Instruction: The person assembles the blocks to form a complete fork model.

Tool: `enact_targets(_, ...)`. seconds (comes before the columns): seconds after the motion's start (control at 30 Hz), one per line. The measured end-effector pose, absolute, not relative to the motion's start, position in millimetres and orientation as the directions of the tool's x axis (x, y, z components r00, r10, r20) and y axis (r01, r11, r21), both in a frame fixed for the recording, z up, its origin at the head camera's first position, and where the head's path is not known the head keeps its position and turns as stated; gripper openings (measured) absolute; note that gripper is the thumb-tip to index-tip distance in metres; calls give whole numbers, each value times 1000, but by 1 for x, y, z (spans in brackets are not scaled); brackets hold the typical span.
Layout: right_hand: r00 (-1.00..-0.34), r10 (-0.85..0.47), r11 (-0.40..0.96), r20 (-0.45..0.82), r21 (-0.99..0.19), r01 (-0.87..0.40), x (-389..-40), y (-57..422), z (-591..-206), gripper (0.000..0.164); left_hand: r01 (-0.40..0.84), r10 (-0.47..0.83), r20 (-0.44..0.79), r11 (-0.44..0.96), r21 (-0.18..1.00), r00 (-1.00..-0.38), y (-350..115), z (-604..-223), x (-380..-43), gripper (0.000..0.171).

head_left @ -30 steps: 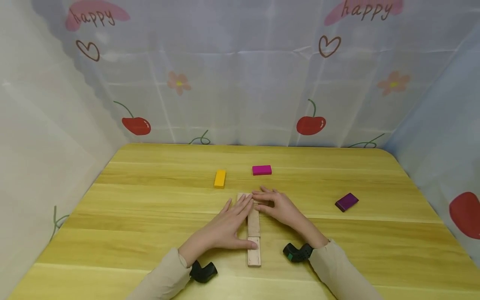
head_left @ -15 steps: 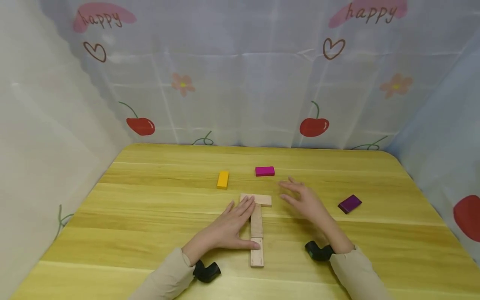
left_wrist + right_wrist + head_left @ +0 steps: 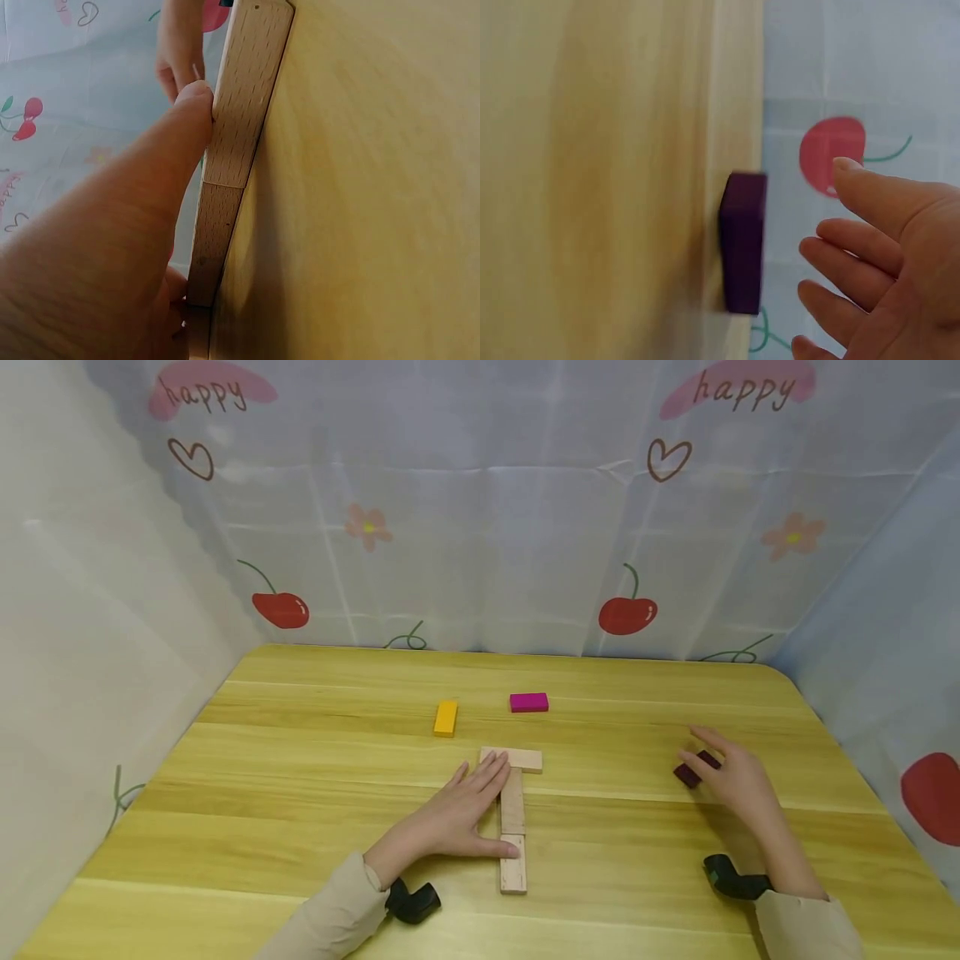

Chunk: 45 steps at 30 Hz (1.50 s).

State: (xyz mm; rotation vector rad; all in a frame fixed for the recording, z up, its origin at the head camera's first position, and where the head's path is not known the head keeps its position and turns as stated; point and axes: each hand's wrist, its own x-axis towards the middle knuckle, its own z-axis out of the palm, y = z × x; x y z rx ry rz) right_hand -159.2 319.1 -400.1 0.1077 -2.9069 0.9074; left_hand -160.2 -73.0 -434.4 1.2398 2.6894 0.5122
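Note:
Three plain wooden blocks form a T in the head view: a crosswise block (image 3: 527,761) at the top, a middle block (image 3: 512,807) and a near block (image 3: 513,875) in line below it. My left hand (image 3: 450,821) rests on them, its straight fingers at the crosswise block and its thumb on the near one. In the left wrist view that thumb lies along the side of a wooden block (image 3: 244,97). My right hand (image 3: 742,783) hovers over a dark purple block (image 3: 687,775), partly covering it. In the right wrist view the fingers are spread, apart from the purple block (image 3: 744,247).
A yellow block (image 3: 446,718) and a magenta block (image 3: 529,702) lie farther back on the wooden table (image 3: 300,760). A patterned curtain (image 3: 480,527) hangs behind the table's far edge. Black devices (image 3: 735,878) sit at both wrists.
My right hand has left the crosswise wooden block and moved right, to above the purple block. My left hand has stayed on the wooden blocks.

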Motion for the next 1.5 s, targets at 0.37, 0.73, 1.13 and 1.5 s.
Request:
enact_targets(0.37,-996,-84,863,-6,-500,-70,-154,342,-411,72,711,760,16,599,368,-649,-74,-434,-159,107)
enact_targets(0.73,-993,-74,886,-88,-463,-25,-148,343,-407,82,705,758,0,606,368,-652,-73,-433,-160,108)
enact_targets(1.13,-997,-70,911,-32,-409,-51,-151,336,-409,79,703,756,7,605,374,-655,-75,-435,-162,108)
enact_targets(1.5,-995,-77,915,70,-391,-98,-152,328,-412,69,698,756,2,604,386,-655,-75,-435,-161,108)
